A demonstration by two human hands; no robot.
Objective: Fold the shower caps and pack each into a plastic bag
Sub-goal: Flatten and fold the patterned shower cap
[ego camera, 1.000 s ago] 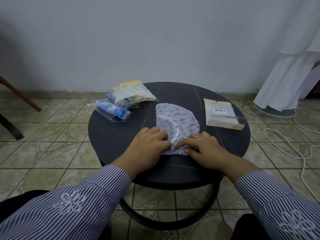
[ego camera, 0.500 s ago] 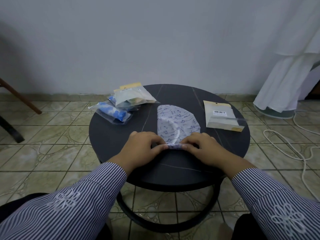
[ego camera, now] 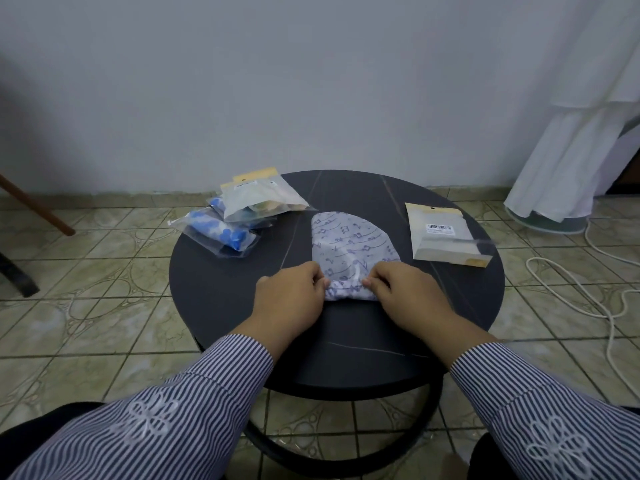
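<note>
1. The table (ego camera: pixel 214 292) is round and dark. On it lie the cap, one empty bag and a pile of packed bags.
2. The cap (ego camera: pixel 349 237) lies flat in the middle of the table, between the pile and the empty bag. It is pale with a purple music-note print, rounded at the far end, and its near edge is bunched into a small roll.
3. The step in hand, I judge, is the folding: the near edge is being turned up toward the far end. The next move calls for even rolling on both sides, so that the thin material does not slip or open again.
4. The packed bags (ego camera: pixel 242 216) lie at the far left, well apart from the hands.
5. The empty bag (ego camera: pixel 443 237) lies to the right of the cap, near it; it probably receives the cap after the folding.
6. The left hand (ego camera: pixel 291 299) pinches the left end of the roll with curled fingers.
7. The right hand (ego camera: pixel 401 296) pinches the right end in the same way.
</note>
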